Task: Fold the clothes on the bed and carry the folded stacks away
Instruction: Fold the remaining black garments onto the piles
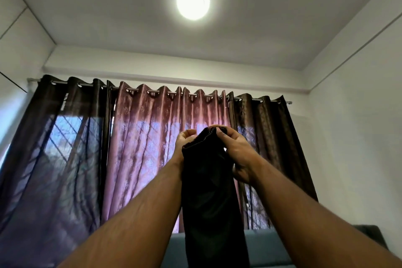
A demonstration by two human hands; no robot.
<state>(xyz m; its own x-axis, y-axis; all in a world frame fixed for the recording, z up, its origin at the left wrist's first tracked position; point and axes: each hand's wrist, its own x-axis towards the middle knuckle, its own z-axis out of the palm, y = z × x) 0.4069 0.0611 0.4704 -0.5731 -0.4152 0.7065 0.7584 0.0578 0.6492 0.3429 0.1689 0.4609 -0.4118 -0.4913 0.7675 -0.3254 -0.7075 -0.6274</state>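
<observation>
Gripping a dark garment by its top edge, left hand at nine o'clock, right hand at three o'clock.

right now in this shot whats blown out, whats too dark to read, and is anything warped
Head view: the ceiling light is blown out to a white disc with a soft halo; the black garment held up by the left hand and right hand is backlit, so its folds barely read; daylight glows through the curtains; the wide lens bows the wall edges and curtain rod.
</observation>
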